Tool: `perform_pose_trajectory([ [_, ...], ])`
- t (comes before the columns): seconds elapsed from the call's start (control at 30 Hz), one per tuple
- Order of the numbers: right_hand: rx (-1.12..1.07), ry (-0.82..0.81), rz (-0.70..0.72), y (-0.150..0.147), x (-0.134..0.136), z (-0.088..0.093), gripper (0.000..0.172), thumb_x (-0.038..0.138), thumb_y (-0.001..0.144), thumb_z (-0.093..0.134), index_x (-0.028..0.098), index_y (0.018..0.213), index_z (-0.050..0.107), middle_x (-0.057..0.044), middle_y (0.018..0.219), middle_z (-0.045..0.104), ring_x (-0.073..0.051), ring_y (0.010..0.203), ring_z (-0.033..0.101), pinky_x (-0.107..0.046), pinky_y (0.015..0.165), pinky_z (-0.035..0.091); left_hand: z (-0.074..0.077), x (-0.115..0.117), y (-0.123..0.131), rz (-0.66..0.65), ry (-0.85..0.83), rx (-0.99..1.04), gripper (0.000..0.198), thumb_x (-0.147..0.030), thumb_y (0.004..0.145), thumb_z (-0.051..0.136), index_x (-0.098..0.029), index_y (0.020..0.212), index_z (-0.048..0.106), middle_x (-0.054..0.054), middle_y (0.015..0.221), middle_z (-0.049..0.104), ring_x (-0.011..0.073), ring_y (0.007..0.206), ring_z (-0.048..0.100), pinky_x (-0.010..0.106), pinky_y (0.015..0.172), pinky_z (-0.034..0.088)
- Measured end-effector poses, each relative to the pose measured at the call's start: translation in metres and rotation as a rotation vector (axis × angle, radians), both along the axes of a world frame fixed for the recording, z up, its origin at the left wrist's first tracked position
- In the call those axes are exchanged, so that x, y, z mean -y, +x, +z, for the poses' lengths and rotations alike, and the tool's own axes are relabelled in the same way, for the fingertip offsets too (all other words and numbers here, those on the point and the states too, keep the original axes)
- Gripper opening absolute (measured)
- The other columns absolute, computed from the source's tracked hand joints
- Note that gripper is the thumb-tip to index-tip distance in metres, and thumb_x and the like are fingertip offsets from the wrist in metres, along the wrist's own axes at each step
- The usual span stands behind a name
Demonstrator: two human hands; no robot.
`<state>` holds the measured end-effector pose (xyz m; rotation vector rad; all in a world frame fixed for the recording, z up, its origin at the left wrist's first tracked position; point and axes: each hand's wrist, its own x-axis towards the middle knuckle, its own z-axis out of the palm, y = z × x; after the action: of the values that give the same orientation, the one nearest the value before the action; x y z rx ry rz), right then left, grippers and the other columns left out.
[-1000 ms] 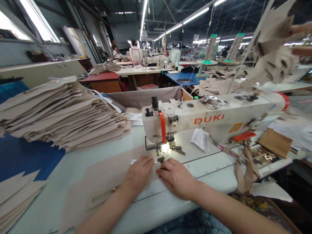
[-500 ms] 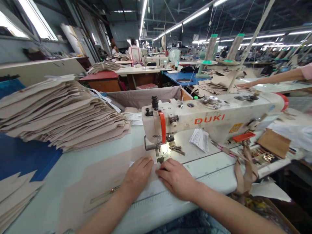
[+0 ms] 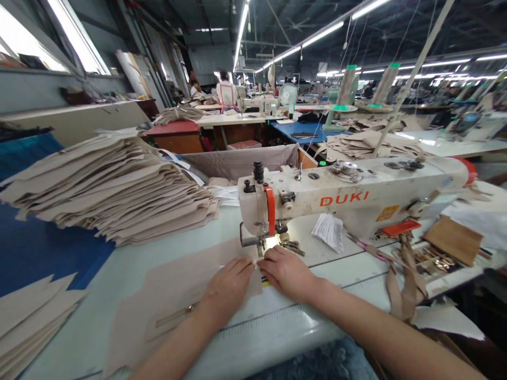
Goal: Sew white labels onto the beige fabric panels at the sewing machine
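A beige fabric panel (image 3: 134,301) lies flat on the pale sewing table, with a zipper (image 3: 174,315) with a metal pull set in a narrow slot. My left hand (image 3: 229,282) is closed on the panel's right end, fingers bent and pressed together. Beside it, my right hand (image 3: 289,274) pinches the panel's edge, its fingertips almost meeting the left ones. A bit of white shows between them, too small to name. Just behind my fingers is the lit needle area of the white sewing machine (image 3: 340,198); my right hand partly hides it.
A tall stack of beige fabric pieces (image 3: 158,198) stands at the left, more cut pieces (image 3: 35,322) nearer. Right of the needle lie white labels (image 3: 328,232), scissors (image 3: 364,244), beige strips (image 3: 406,279) and a tray of small metal parts (image 3: 435,261). A cloth-lined bin (image 3: 245,162) sits behind.
My right hand has moved forward toward the needle and its fingers have drawn together with my left. The white piece by my left fingers is mostly covered. A co-worker's arm has left the right side.
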<state>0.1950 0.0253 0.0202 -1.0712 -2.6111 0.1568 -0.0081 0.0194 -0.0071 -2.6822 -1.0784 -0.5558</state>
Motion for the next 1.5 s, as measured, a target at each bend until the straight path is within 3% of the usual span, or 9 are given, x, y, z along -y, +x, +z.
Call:
perform_pose_trajectory([
  [0.27, 0.060, 0.048, 0.026, -0.001, -0.002, -0.002, 0.018, 0.018, 0.094, 0.050, 0.014, 0.099, 0.066, -0.007, 0.088, 0.061, -0.021, 0.087, 0.051, -0.031, 0.079, 0.043, 0.002, 0.008, -0.006, -0.007, -0.060, 0.024, 0.035, -0.020, 0.093, 0.038, -0.014, 0.118, 0.062, 0.011, 0.120, 0.066, 0.0202, 0.110, 0.062, 0.036, 0.095, 0.052],
  [0.87, -0.016, 0.050, -0.101, 0.009, -0.016, -0.008, 0.016, 0.018, 0.093, 0.050, 0.015, 0.089, 0.065, -0.006, 0.082, 0.061, -0.018, 0.079, 0.051, -0.028, 0.071, 0.037, -0.006, -0.026, 0.014, -0.065, 0.053, -0.009, 0.037, -0.019, 0.096, 0.033, -0.009, 0.118, 0.061, 0.013, 0.119, 0.066, 0.0207, 0.111, 0.061, 0.036, 0.093, 0.053],
  [1.3, -0.034, 0.065, -0.114, 0.008, -0.017, -0.011, 0.020, 0.017, 0.094, 0.046, 0.015, 0.088, 0.064, -0.006, 0.081, 0.060, -0.019, 0.081, 0.049, -0.030, 0.072, 0.038, -0.005, -0.029, 0.015, -0.086, 0.031, 0.030, 0.037, -0.017, 0.094, 0.036, -0.013, 0.122, 0.060, 0.013, 0.120, 0.066, 0.0234, 0.112, 0.060, 0.041, 0.092, 0.055],
  [1.5, -0.012, 0.049, -0.128, 0.008, -0.015, -0.009, 0.017, 0.016, 0.093, 0.048, 0.015, 0.088, 0.064, -0.006, 0.083, 0.060, -0.019, 0.081, 0.049, -0.030, 0.070, 0.037, -0.002, -0.027, 0.016, -0.105, 0.055, 0.015, 0.035, -0.015, 0.094, 0.036, -0.007, 0.116, 0.062, 0.015, 0.117, 0.067, 0.0228, 0.110, 0.061, 0.039, 0.092, 0.055],
])
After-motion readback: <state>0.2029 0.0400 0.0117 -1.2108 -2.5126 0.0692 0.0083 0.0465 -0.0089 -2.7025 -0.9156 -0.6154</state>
